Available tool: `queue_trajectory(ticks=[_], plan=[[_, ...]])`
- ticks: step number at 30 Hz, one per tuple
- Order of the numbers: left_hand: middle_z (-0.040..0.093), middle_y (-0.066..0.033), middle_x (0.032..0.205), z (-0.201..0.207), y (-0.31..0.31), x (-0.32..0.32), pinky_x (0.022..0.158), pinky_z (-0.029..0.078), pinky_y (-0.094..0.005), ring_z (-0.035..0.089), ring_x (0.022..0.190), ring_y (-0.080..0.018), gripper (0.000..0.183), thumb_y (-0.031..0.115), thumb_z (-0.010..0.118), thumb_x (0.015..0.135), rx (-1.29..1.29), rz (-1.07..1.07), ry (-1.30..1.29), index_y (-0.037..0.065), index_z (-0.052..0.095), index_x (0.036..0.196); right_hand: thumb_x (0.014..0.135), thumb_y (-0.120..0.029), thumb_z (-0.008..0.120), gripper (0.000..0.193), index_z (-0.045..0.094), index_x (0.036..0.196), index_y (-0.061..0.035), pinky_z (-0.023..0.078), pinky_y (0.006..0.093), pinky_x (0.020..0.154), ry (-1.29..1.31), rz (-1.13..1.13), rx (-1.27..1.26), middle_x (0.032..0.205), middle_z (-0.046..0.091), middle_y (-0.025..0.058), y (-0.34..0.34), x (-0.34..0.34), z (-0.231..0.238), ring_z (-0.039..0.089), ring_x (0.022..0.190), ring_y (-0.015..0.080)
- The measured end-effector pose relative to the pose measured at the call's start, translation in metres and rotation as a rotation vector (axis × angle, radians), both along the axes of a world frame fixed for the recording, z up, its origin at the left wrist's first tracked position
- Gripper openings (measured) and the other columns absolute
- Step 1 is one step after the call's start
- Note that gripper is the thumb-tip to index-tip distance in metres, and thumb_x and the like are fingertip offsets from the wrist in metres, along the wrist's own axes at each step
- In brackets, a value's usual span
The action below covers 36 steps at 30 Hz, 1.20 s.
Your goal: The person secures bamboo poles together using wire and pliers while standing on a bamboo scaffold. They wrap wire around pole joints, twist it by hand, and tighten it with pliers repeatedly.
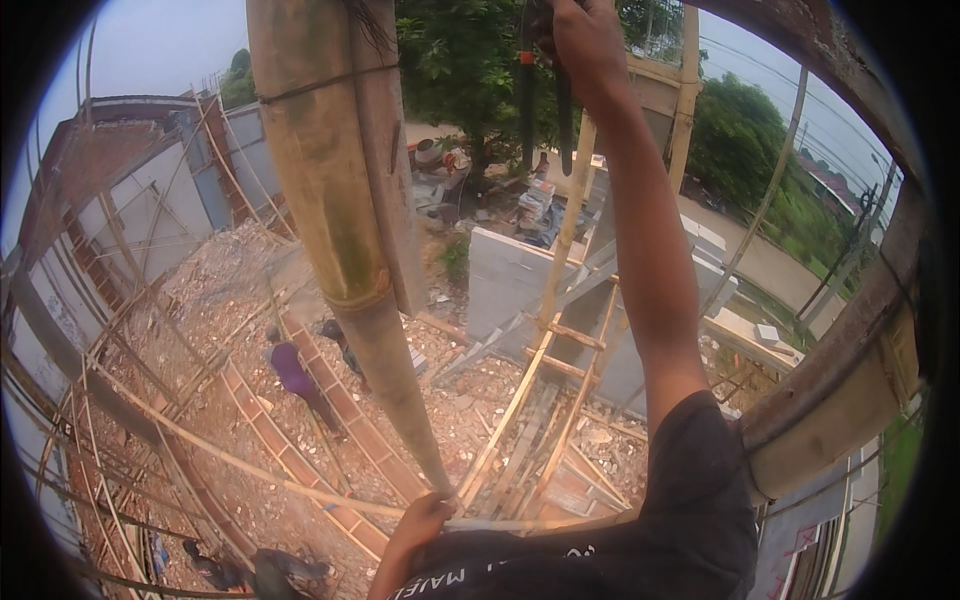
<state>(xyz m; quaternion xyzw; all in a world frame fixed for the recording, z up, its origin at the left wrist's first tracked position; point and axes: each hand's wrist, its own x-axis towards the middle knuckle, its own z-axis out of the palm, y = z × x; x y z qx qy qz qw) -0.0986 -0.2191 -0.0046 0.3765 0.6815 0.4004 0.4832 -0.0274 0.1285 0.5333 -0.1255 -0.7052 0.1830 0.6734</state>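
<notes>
My right arm reaches up, and at the top edge my right hand is closed on a dark pair of pliers. Its two long handles point downward, one with an orange band; the jaws are out of frame. Left of it stands a thick bamboo pole, with a dark tie wound round its upper part and a squared timber post alongside. Low in the view, my left hand is closed at the pole's narrow-looking lower end, where a horizontal pole passes.
Far below lies rubble-covered ground with brick-filled trenches. A person in purple and another in dark clothes are there. A bamboo ladder and grey wall panels stand ahead. A thick beam slants at right.
</notes>
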Motion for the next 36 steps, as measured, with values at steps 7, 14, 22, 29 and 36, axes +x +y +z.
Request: queue_trajectory(ticks=[7, 14, 22, 29, 36], plan=[[0.072, -0.0157, 0.100, -0.010, -0.006, -0.002, 0.082, 0.052, -0.0329, 0.068, 0.094, -0.0210, 0.046, 0.025, 0.067, 0.094, -0.085, 0.052, -0.074, -0.008, 0.060, 0.127, 0.102, -0.022, 0.054, 0.031, 0.062, 0.122, -0.0002, 0.058, 0.0322, 0.062, 0.080, 0.397, -0.212, 0.106, 0.066, 0.0103, -0.003, 0.008, -0.030, 0.063, 0.086, 0.0168], [0.072, -0.0173, 0.104, -0.001, 0.003, -0.003, 0.084, 0.052, -0.0339, 0.068, 0.096, -0.0225, 0.048, 0.027, 0.067, 0.094, -0.057, 0.036, -0.040, -0.006, 0.060, 0.128, 0.103, -0.020, 0.054, 0.030, 0.062, 0.124, -0.0003, 0.060, 0.0330, 0.063, 0.119, 0.356, -0.162, 0.106, 0.066, 0.0085, -0.011, -0.001, -0.045, 0.063, 0.084, 0.0164], [0.072, -0.0186, 0.101, -0.014, 0.006, -0.003, 0.078, 0.052, -0.0342, 0.068, 0.091, -0.0225, 0.049, 0.029, 0.067, 0.094, 0.020, 0.004, 0.040, -0.007, 0.061, 0.127, 0.105, -0.022, 0.046, 0.027, 0.044, 0.124, -0.0017, 0.055, 0.0354, 0.078, 0.349, 0.550, -0.244, 0.100, 0.066, 0.0120, 0.038, -0.028, -0.063, 0.067, 0.084, 0.0231], [0.072, -0.0172, 0.093, 0.004, -0.006, -0.007, 0.077, 0.052, -0.0365, 0.067, 0.086, -0.0231, 0.043, 0.032, 0.067, 0.093, 0.011, 0.029, 0.138, -0.004, 0.068, 0.116, 0.103, -0.020, 0.055, 0.033, 0.041, 0.125, 0.0001, 0.050, 0.0351, 0.087, 0.304, 0.451, -0.114, 0.109, 0.065, 0.0123, 0.035, -0.029, -0.083, 0.064, 0.099, 0.0181], [0.073, -0.0099, 0.095, 0.030, -0.054, -0.010, 0.085, 0.052, -0.0330, 0.067, 0.091, -0.0162, 0.019, 0.011, 0.066, 0.093, 0.179, 0.369, -0.054, 0.002, 0.071, 0.110, 0.098, -0.010, 0.059, 0.021, 0.055, 0.113, 0.0034, 0.053, 0.0308, 0.083, 0.423, -0.078, -0.029, 0.110, 0.063, 0.0142, -0.030, -0.011, -0.177, 0.064, 0.099, 0.0209]])
